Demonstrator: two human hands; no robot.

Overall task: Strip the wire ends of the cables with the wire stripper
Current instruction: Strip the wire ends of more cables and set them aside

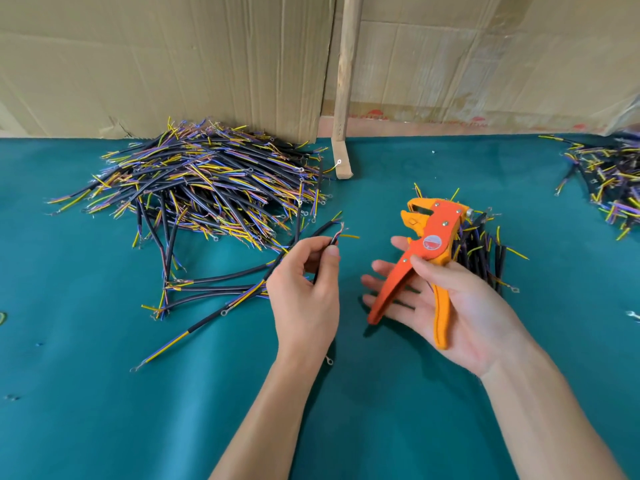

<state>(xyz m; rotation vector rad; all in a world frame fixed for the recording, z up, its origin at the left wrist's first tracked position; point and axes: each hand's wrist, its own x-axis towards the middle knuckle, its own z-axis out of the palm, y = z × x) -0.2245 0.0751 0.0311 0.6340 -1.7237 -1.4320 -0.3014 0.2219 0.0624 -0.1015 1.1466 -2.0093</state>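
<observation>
My left hand (304, 289) pinches a black cable (323, 263) between thumb and fingers, its coloured wire ends (341, 233) sticking up past the thumb. My right hand (453, 303) lies palm up and holds the orange and yellow wire stripper (424, 251). The thumb presses on the tool's body, one handle rests in the palm, and the other handle lies across the straight fingers. The handles are spread and the jaws point up and to the left, a short way right of the cable's ends.
A big heap of black cables (207, 181) lies at the back left on the green table cover (138, 393), with loose cables (207, 289) beside my left hand. A smaller bundle (485, 244) sits behind the stripper, another pile (609, 181) at far right. Cardboard (173, 64) and a wooden post (343, 109) stand behind.
</observation>
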